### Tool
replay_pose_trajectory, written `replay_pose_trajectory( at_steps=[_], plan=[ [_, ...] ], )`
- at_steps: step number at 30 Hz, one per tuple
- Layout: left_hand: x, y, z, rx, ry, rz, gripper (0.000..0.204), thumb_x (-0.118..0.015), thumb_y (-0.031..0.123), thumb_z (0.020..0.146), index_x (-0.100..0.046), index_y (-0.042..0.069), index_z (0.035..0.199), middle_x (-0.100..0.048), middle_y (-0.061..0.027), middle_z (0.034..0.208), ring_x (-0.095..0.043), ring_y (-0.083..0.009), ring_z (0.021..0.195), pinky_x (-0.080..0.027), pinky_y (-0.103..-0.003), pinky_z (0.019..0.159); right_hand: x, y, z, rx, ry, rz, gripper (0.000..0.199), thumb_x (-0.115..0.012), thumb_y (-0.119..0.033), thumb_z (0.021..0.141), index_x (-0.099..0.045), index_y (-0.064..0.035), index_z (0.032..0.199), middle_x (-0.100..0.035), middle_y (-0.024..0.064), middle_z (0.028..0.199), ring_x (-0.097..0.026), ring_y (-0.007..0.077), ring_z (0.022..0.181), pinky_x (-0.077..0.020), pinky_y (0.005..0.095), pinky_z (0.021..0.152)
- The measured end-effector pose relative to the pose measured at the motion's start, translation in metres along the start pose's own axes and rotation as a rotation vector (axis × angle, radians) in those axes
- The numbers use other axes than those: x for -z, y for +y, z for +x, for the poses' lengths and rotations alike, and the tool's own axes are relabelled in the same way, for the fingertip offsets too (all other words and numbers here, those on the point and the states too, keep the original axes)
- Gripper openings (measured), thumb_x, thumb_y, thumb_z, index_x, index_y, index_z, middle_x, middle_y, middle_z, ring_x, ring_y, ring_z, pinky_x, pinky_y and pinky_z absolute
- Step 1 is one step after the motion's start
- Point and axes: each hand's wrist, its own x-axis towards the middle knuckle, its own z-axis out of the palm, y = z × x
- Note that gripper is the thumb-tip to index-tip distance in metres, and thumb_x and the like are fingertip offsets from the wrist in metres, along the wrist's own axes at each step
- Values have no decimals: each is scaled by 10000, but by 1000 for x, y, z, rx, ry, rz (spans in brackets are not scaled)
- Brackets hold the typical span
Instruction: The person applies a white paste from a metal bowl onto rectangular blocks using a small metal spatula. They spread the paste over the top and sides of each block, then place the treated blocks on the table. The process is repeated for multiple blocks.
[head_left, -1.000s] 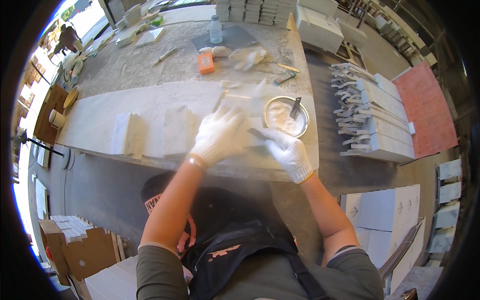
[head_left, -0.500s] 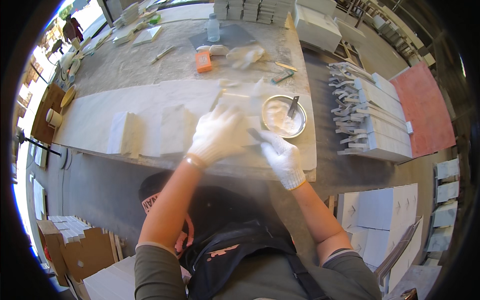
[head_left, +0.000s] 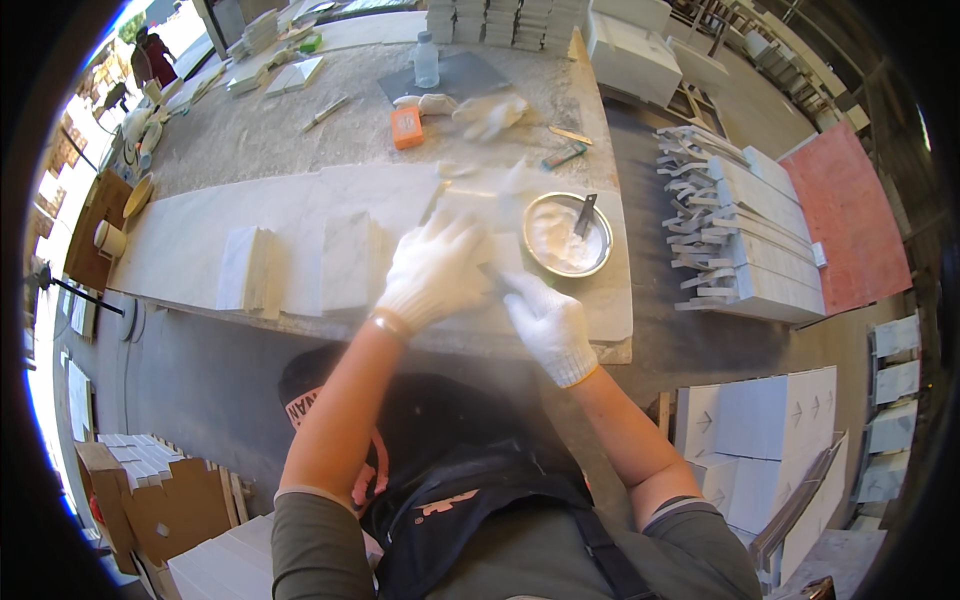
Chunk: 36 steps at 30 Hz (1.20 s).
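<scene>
My left hand (head_left: 435, 265), in a white knit glove, is closed over a pale marble tile (head_left: 504, 248) near the front of the table; haze and the glove hide much of the tile. From the right, my gloved right hand (head_left: 548, 325) grips a putty knife, whose dark narrow blade (head_left: 489, 271) meets the tile beside my left fingers. Its handle is hidden in my fist. Just beyond my right hand stands a round metal bowl (head_left: 607, 262) of white paste, with a second dark-handled spatula (head_left: 586, 213) standing in it.
Two marble tile stacks (head_left: 243, 268) (head_left: 346, 262) stand left of my hands on a long pale slab (head_left: 170, 240). Farther back are an orange box (head_left: 407, 128), spare gloves (head_left: 490, 115), a clear bottle (head_left: 426, 62) and a teal cutter (head_left: 565, 154). White cartons (head_left: 750, 430) sit at lower right.
My right hand has moved left and slightly toward me, carrying the putty knife blade closer to my left hand. The left hand stays nearly where it was.
</scene>
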Motion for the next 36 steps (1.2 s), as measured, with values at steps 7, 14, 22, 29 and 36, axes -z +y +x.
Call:
replay_pose_trajectory(
  at_steps=[7, 14, 22, 29, 36],
  plan=[
    [0, 0, -3, 18, -13, 4, 739, -855, 335, 677, -626, 92, 1336, -583, -106, 1471, -512, -365, 1393, -478, -492, 1079, 12, 0, 7, -351, -1, 159, 322, -691, -71, 957, -730, -41, 1275, -783, 120, 1069, -700, 124, 913, -565, 300, 839],
    [1, -1, 0, 13, -76, 55, 831, -854, 456, 716, -585, 64, 1398, -517, -144, 1553, -441, -414, 1451, -409, -510, 1156, 6, 10, -19, 80, -56, 148, 408, -656, -87, 969, -685, -86, 1376, -758, 147, 1206, -733, 217, 981, -565, 326, 876],
    [-7, 31, -22, -69, -79, 174, 937, -816, 548, 775, -512, 42, 1502, -458, -216, 1586, -371, -471, 1490, -261, -584, 1255, 64, 42, -68, -438, 140, 471, 388, -662, -103, 1000, -657, -25, 1379, -713, 47, 878, -618, 86, 648, -481, 222, 576],
    [0, 67, -58, -183, -70, -63, 838, -835, 448, 785, -553, 58, 1472, -559, -181, 1514, -449, -436, 1455, -327, -560, 1232, 69, 51, -90, -493, 156, 594, 413, -653, -113, 1007, -627, -17, 1408, -707, 53, 865, -612, 90, 642, -470, 222, 563],
    [12, 38, -41, 56, -44, 186, 843, -859, 378, 744, -547, 69, 1463, -552, -180, 1484, -488, -412, 1384, -387, -535, 1170, 52, 56, -78, -395, 160, 520, 396, -666, -94, 993, -661, -35, 1384, -720, 45, 879, -631, 101, 677, -491, 249, 600]
  ],
)
